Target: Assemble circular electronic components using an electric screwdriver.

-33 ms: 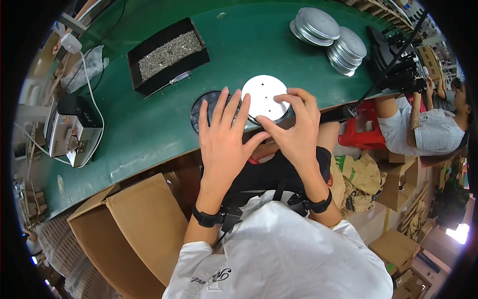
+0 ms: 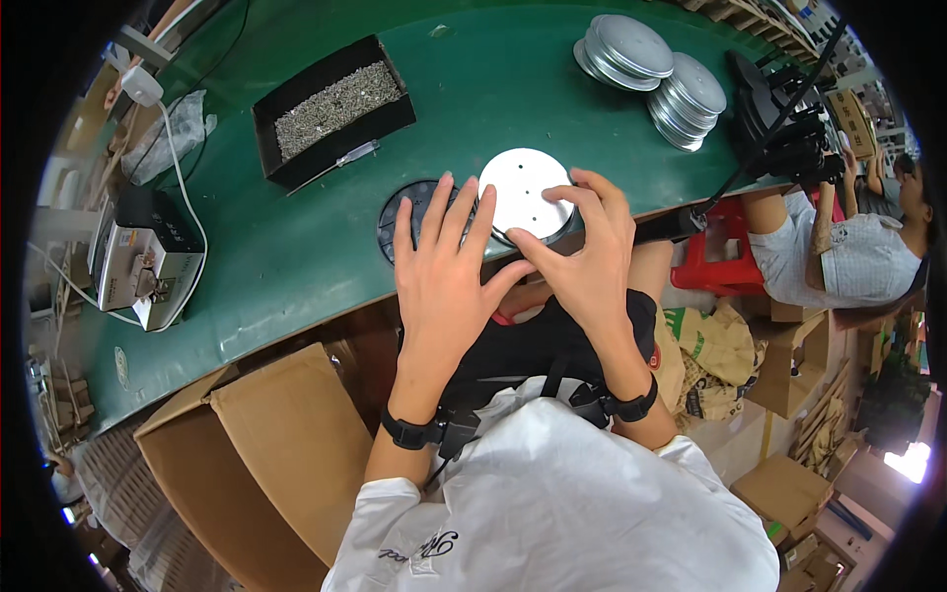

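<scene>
A shiny round metal plate (image 2: 513, 183) with a few small holes lies near the table's front edge. A dark rim shows beneath its near side. My right hand (image 2: 592, 242) grips this plate, thumb at the near edge and bent fingertips at its right side. My left hand (image 2: 439, 271) is open, fingers spread, reaching over a black round disc (image 2: 392, 222) that lies just left of the plate. Its index finger is at the plate's left edge; whether it presses there I cannot tell. The fingers cover much of the black disc.
Behind the discs stands a black tray (image 2: 286, 176) of small metal screws, with a screwdriver-like tool (image 2: 357, 154) along its front. Stacked metal plates (image 2: 631, 47) and black parts (image 2: 779, 118) are at the far right. A boxy device (image 2: 158, 252) with a white cable sits left; a cardboard box (image 2: 286, 424) stands below the edge. Someone sits at right.
</scene>
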Demonstrator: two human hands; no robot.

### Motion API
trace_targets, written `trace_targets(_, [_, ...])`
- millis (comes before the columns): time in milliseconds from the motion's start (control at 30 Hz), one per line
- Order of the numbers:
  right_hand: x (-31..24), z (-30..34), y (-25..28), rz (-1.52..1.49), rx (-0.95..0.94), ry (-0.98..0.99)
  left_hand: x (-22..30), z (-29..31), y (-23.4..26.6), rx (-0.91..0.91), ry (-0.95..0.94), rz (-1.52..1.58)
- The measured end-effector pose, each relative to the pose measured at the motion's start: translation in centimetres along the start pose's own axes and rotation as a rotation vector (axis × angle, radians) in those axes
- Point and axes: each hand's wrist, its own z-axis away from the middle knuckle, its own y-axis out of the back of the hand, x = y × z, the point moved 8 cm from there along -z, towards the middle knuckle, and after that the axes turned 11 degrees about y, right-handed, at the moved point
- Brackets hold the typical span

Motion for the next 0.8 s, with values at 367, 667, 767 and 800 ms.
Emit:
trace_targets(367, [0.1,0.1,-0.1,0.09,-0.024,0.13,-0.1,-0.2,-0.1,-0.017,-0.018,0.012])
trace_targets(667, [3.5,-5.5,2.0,0.13,0.148,0.274,0.5,-0.4,-0.1,-0.018,-0.032,-0.018])
trace_targets(767, [6.1,-10.9,2.2,0.375,0.213,0.353,0.3,0.0,-0.3,-0.004,-0.036,-0.02])
trace_targets(800, [6.6,-12.0,2.0,0.443,0.247,0.378,0.0,0.1,-0.3,-0.001,-0.024,-0.021])
